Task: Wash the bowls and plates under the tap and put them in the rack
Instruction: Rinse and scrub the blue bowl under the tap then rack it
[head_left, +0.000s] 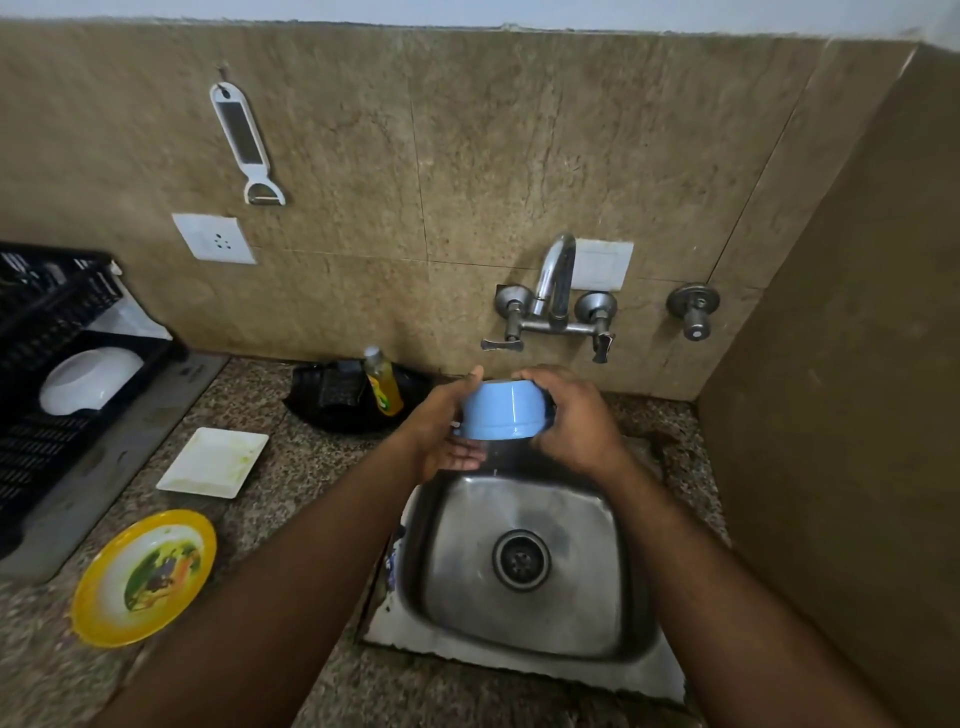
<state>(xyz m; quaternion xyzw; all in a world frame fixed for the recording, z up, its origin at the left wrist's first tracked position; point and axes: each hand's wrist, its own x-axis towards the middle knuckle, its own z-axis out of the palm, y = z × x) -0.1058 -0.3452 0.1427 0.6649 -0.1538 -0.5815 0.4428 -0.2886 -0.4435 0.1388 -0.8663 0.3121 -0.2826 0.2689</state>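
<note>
blue bowl (503, 410) between left hand (441, 431), right hand (574, 421)

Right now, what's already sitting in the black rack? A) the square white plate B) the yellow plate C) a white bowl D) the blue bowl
C: a white bowl lies in the black rack at left, while the blue bowl is held in both hands over the sink, and the yellow plate and square white plate rest on the counter.
</note>
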